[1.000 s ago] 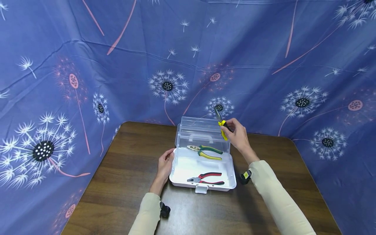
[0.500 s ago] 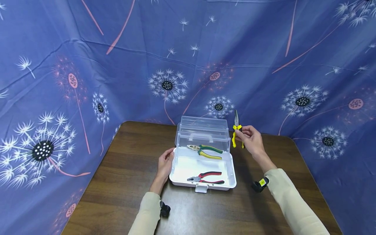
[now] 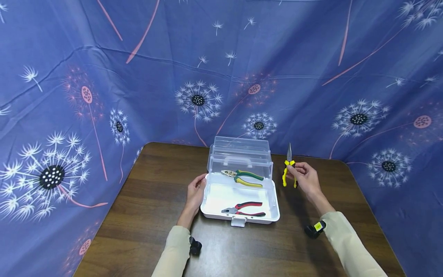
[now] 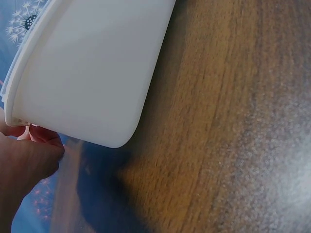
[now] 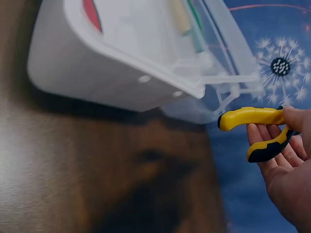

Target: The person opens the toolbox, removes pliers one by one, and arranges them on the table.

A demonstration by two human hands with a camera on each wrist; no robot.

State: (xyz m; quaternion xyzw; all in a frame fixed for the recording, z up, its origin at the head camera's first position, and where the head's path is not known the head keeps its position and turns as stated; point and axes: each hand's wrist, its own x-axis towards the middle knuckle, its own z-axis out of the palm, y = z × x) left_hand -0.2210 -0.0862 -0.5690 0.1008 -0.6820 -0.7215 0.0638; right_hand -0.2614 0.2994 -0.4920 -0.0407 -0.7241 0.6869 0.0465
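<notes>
My right hand (image 3: 308, 179) pinches yellow-and-black needle-nose pliers (image 3: 290, 164) near their pivot, nose pointing up, to the right of a white toolbox (image 3: 238, 221). In the right wrist view the handles (image 5: 252, 116) stand spread apart over the fingers. At the box's left side my left hand (image 3: 195, 192) grips the rim; in the left wrist view its curled fingers (image 4: 46, 138) meet the rim's back corner. Inside the box lie red-and-black pliers (image 3: 243, 208). Green-and-yellow pliers (image 3: 243, 179) rest on the clear raised tray behind them.
The toolbox's clear lid (image 3: 240, 144) stands open at the back. A brown wooden table (image 3: 155, 184) carries the box. Blue cloth (image 3: 145, 96) with a dandelion print hangs behind and at both sides.
My right hand has carried the needle-nose pliers rightward from above the tray and lid, then lowered them beside the box. The left hand has stayed on the rim.
</notes>
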